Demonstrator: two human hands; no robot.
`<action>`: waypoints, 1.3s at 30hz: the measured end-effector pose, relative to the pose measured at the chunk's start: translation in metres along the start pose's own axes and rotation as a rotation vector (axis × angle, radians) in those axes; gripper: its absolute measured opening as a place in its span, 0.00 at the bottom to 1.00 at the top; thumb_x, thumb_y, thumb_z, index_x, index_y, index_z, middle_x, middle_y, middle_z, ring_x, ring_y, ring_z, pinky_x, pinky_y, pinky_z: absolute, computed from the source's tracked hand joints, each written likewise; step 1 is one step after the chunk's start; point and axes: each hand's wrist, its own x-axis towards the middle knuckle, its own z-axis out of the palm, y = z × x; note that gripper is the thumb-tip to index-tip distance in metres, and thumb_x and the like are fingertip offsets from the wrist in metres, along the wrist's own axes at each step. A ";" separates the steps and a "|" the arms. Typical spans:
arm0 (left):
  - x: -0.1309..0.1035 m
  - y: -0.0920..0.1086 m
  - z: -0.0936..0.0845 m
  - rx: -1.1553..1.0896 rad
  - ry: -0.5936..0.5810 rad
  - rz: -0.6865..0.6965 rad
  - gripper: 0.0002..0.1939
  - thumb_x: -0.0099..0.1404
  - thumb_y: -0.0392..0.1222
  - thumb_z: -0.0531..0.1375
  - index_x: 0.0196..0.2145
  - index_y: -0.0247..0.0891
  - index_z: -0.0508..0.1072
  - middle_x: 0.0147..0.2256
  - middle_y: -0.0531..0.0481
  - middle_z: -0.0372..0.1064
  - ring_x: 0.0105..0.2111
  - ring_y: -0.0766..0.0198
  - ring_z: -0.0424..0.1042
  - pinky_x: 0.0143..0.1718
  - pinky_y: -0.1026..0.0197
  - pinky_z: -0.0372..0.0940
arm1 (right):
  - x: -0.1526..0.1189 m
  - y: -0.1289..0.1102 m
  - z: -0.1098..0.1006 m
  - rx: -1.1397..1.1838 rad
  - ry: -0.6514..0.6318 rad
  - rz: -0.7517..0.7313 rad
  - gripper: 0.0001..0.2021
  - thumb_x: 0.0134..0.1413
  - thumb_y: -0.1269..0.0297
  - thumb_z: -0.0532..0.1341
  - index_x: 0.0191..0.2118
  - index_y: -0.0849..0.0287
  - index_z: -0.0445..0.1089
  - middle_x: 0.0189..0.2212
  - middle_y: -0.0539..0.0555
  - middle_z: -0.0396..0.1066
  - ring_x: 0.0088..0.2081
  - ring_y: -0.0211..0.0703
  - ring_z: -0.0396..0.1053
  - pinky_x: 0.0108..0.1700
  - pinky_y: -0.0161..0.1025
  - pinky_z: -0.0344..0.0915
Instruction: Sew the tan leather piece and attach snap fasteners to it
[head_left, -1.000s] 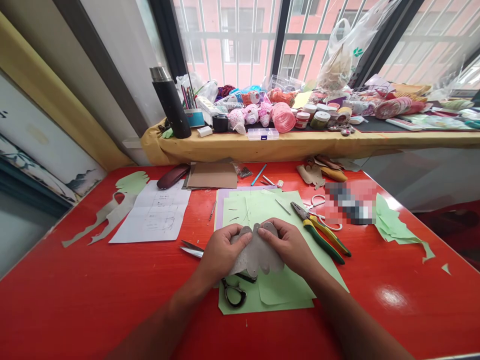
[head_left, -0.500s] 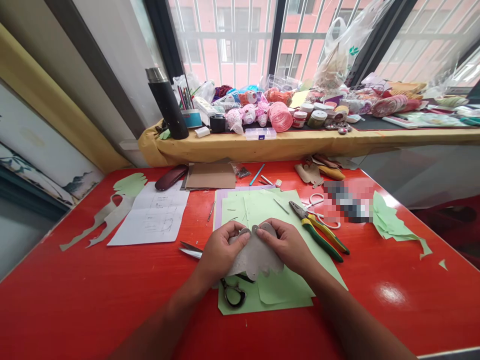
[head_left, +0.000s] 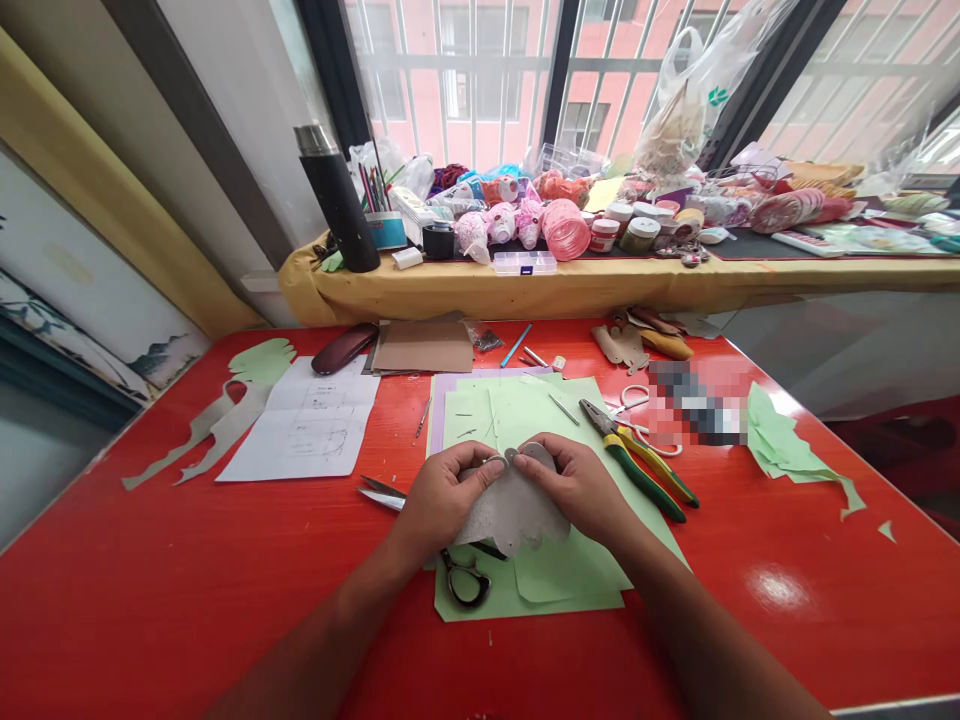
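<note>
Both my hands hold a grey scalloped cutout [head_left: 514, 510] just above the light green paper sheets [head_left: 559, 580] on the red table [head_left: 187, 580]. My left hand [head_left: 442, 495] pinches its upper left edge, thumb on top. At the upper right edge, my right hand [head_left: 577, 485] does the same. Under the cutout and my left hand lie black-handled scissors [head_left: 465, 580], their blades [head_left: 379, 492] sticking out to the left.
Green-handled pliers [head_left: 645, 470] and white scissors [head_left: 637, 410] lie right of the sheets. A white drawing sheet [head_left: 307, 425] and grey-green offcuts [head_left: 225, 415] sit at left, brown card [head_left: 424, 348] behind. The yellow-covered sill [head_left: 525, 285] holds a black flask [head_left: 337, 200], jars and craft supplies.
Both hands stay on the grey cutout with only small finger shifts at its top edge. The view has shifted slightly.
</note>
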 end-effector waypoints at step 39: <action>0.001 0.004 -0.006 0.039 -0.016 0.028 0.16 0.63 0.56 0.67 0.37 0.39 0.79 0.34 0.49 0.75 0.34 0.60 0.70 0.34 0.61 0.61 | -0.002 0.000 -0.002 -0.030 -0.059 -0.029 0.13 0.65 0.52 0.62 0.38 0.56 0.77 0.34 0.51 0.76 0.36 0.45 0.69 0.36 0.38 0.63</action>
